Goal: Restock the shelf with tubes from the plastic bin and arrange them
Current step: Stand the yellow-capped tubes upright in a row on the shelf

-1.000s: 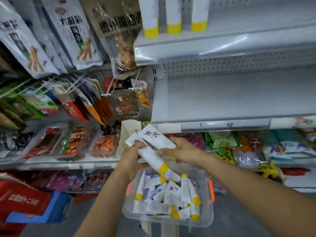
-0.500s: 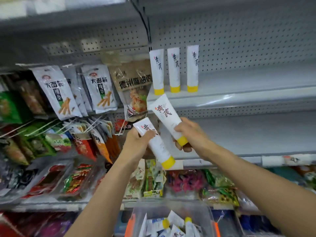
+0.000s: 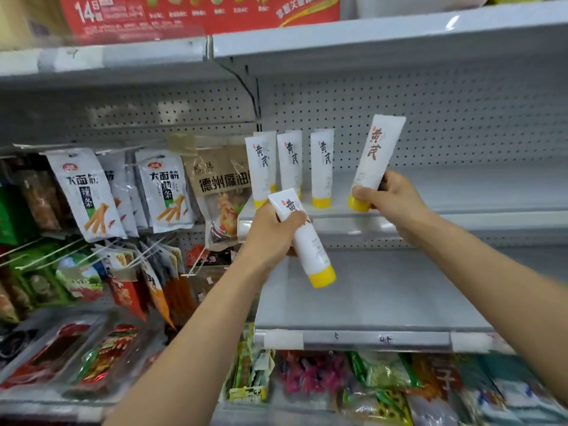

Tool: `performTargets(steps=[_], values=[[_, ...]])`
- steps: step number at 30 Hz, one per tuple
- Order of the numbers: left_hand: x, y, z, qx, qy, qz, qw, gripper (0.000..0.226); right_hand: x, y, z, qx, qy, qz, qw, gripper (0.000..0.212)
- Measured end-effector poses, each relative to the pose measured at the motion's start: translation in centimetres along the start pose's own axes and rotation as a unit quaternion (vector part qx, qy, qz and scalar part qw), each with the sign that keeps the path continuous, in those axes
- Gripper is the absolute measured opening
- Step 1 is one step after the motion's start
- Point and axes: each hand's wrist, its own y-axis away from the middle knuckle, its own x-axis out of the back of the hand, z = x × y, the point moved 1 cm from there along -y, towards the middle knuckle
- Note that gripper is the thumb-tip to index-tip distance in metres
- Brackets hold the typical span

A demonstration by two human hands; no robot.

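Observation:
My right hand (image 3: 392, 201) grips a white tube with a yellow cap (image 3: 376, 156) near its cap end, nearly upright, cap down, just above the grey shelf (image 3: 461, 195), right of the standing tubes. My left hand (image 3: 270, 238) holds a second white tube (image 3: 307, 244) tilted, its cap pointing down and right, in front of the shelf edge. Several matching tubes (image 3: 321, 167) stand cap-down in a row at the shelf's left end, some behind others. The plastic bin is out of view.
A bare grey shelf (image 3: 384, 296) lies below the tube shelf. Hanging snack packets (image 3: 89, 192) fill pegs to the left. Bagged goods (image 3: 368, 382) sit on the lowest shelf. A red carton (image 3: 196, 13) rests on the top shelf.
Both hands rose from the bin to the shelf with one tube each. My right hand has turned its tube upright beside the standing row. The view tilted up and the bin left the frame.

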Motion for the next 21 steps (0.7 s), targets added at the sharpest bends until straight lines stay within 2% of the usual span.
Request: performTargets(steps=[5, 10, 21], values=[[-2.8, -2.1, 0.6, -0.010, -0.014, 0.018, 1.000, 0.015, 1.2, -5.0, 0.8, -0.009, 0.080, -0.031, 0.996, 0.057], [-4.5, -3.6, 0.5, -0.001, -0.009, 0.037, 0.999, 0.018, 0.5, -8.8, 2.5, -0.007, 0.195, -0.050, 0.980, 0.055], [-5.5, -5.0, 0.5, 0.016, -0.011, 0.071, 0.997, 0.015, 0.0, -13.1, 3.7, -0.003, 0.239, -0.061, 0.969, 0.055]])
